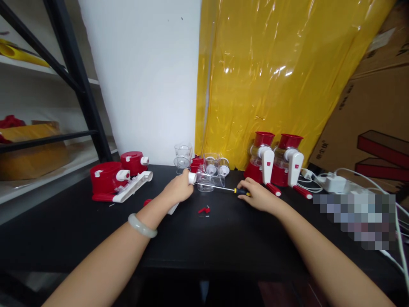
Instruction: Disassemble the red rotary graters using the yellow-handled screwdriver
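My right hand (254, 192) is closed round the black and yellow handle of a screwdriver (220, 187), whose shaft points left. Its tip is at a small white cylindrical part (192, 178), which my left hand (181, 186) grips; the fingertips are partly hidden. Just behind the shaft is a clear plastic body (211, 175) with a round base. A small red piece (203, 210) and tiny metal pins lie on the black table (223, 243) in front. Beneath my left wrist, a white and red handle (173, 209) is partly covered.
Two red and white crank devices (267, 164) stand at the right, beside white cables and a power adapter (335, 184). Red round units (105, 179) sit at the left. Clear cups (183, 154) and metal drums (224, 166) are at the back, with a cardboard box (367, 111) far right.
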`<state>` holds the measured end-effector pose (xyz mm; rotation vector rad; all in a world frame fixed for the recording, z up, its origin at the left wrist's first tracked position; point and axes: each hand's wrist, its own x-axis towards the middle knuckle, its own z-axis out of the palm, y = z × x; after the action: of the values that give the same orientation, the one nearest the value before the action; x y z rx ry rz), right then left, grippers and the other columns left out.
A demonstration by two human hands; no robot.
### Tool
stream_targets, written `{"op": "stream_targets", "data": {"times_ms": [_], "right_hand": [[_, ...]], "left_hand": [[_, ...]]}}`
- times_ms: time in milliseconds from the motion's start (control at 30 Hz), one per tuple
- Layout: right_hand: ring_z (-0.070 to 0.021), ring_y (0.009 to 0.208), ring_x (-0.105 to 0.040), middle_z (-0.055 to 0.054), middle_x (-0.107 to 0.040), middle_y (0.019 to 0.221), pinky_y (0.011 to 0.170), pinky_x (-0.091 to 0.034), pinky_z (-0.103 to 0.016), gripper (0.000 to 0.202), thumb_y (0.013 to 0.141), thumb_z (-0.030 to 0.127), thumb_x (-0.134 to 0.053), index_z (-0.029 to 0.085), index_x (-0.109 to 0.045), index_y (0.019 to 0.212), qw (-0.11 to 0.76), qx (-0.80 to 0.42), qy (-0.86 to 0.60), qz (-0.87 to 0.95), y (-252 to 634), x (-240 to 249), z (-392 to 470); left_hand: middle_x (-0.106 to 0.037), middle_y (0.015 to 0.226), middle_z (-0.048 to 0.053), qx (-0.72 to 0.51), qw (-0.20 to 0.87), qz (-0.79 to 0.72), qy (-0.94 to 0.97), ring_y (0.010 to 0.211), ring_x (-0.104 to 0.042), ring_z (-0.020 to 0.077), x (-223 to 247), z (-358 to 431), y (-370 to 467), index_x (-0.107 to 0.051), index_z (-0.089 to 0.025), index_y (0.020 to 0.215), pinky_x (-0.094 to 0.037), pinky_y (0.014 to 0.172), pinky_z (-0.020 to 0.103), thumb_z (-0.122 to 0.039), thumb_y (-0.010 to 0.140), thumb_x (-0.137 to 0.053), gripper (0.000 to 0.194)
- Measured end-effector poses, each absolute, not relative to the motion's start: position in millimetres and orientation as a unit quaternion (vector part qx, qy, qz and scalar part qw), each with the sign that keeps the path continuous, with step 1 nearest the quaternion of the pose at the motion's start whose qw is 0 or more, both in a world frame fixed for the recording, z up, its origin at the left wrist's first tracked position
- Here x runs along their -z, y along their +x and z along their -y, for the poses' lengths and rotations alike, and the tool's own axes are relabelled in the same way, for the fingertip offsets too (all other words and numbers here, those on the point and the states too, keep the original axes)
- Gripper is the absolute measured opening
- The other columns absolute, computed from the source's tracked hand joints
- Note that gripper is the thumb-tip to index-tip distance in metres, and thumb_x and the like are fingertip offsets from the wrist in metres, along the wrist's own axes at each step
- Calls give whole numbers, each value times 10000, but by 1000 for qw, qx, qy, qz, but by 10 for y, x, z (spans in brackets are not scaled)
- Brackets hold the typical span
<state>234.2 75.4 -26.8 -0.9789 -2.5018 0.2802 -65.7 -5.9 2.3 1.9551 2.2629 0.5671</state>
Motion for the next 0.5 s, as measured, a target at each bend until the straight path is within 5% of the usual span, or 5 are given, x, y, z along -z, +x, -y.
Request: {"op": "stream_targets", "data": {"times_ms": [167,400,500], "right_hand": [[-186,962,-584,-81,-540,1047,939,-458,-332,297,788,161,-603,200,-642,1080,233,-97,-347,903,2345,250,-736],[-228,1006,-619,-102,-642,1079,968,-454,-375,427,750,209,-693,190,-651,1175,243,-83,-343,904,2348,239,-830],[-230,980,-626,-106,-661,1052,938,-459,-361,310,743,231,-711,182,-701,1049,236,-78,-333,909,2351,224,-844]], "left_hand": [[-693,941,142,-175,41,-739,649,786,-681,265,-22,55,-671,-474,-172,1072,-425,601,312,-203,794,-459,280],[-691,979,160,-161,36,-745,647,805,-687,282,-8,47,-693,-472,-165,1096,-433,615,321,-208,805,-448,295],[-690,973,162,-161,35,-745,646,793,-684,282,-10,46,-691,-470,-165,1089,-425,603,320,-216,803,-449,291]]}}
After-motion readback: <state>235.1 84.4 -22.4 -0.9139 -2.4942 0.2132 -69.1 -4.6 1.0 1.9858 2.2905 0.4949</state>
